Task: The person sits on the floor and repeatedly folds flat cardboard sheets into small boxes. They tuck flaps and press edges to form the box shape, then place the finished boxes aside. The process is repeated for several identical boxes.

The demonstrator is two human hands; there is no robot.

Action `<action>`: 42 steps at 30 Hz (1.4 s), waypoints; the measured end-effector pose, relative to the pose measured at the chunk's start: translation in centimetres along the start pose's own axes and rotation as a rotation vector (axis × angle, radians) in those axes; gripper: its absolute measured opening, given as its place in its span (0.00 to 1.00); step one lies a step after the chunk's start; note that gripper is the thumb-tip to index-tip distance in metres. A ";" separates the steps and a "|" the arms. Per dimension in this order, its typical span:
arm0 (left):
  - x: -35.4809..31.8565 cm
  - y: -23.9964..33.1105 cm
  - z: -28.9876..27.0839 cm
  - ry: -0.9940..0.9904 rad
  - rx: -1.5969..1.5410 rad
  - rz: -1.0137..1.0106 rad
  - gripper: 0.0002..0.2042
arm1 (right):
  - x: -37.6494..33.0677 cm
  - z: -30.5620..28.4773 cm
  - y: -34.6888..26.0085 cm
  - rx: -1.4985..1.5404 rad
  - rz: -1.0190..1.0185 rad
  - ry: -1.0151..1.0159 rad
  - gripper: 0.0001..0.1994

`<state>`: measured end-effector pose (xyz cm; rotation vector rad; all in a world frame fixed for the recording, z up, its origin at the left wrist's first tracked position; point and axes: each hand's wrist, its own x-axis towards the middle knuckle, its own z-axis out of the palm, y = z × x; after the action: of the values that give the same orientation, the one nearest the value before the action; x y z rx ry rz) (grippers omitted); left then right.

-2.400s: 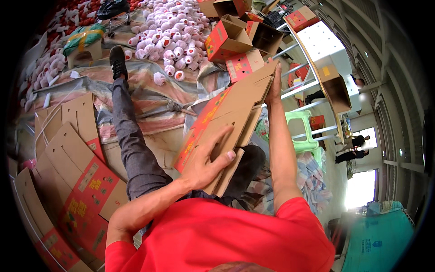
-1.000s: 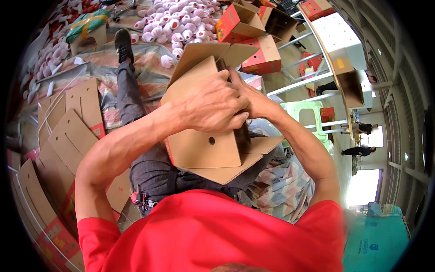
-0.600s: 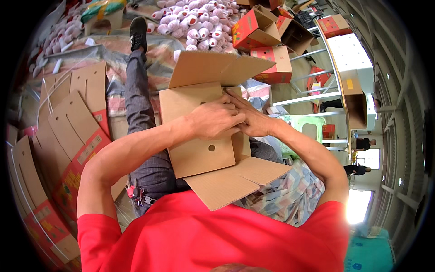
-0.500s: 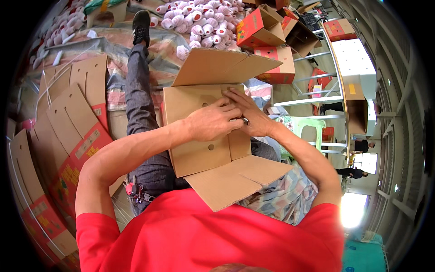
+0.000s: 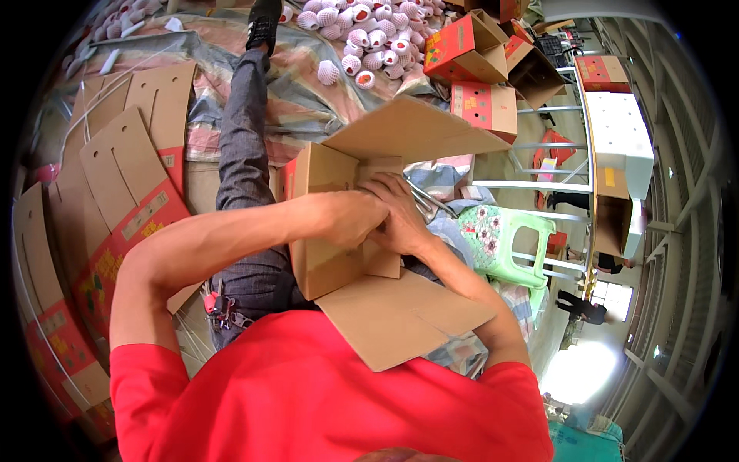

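I judge the box (image 5: 339, 223) to be about half made: its walls stand up as a square tube on my lap, but the flaps are not yet closed. One large flap (image 5: 416, 131) sticks out on the far side, and another wide flap (image 5: 400, 316) lies open toward my chest. My left hand (image 5: 350, 219) presses flat on the box's upper face, fingers curled over an inner flap rather than gripping it. My right hand (image 5: 396, 215) lies just beside it, fingertips pushing the same fold down; neither hand clenches anything. The box is plain brown cardboard inside, with a red printed outside showing at its left edge. Flat cartons (image 5: 115, 200) wait on the floor to my left.
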<state>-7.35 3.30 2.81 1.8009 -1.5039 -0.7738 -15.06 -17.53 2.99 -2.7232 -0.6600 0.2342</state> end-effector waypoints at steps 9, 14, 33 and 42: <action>-6.6 -0.3 3.9 0.874 0.145 -0.153 0.33 | 1.3 1.7 -0.3 0.048 -0.011 0.108 0.18; -2.8 -0.1 4.0 0.751 0.261 -0.173 0.33 | 1.2 4.1 2.4 0.338 0.004 0.312 0.21; 2.0 -5.9 9.8 0.640 0.287 -0.176 0.34 | -4.7 10.7 8.2 0.380 0.644 0.420 0.47; -1.7 -9.6 11.5 0.884 -0.460 -0.207 0.49 | -5.6 8.0 6.3 0.775 0.753 0.439 0.54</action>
<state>-10.91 4.85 -11.79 1.6126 -0.5205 -0.2865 -19.20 -23.20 -6.22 -2.0192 0.5074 0.0326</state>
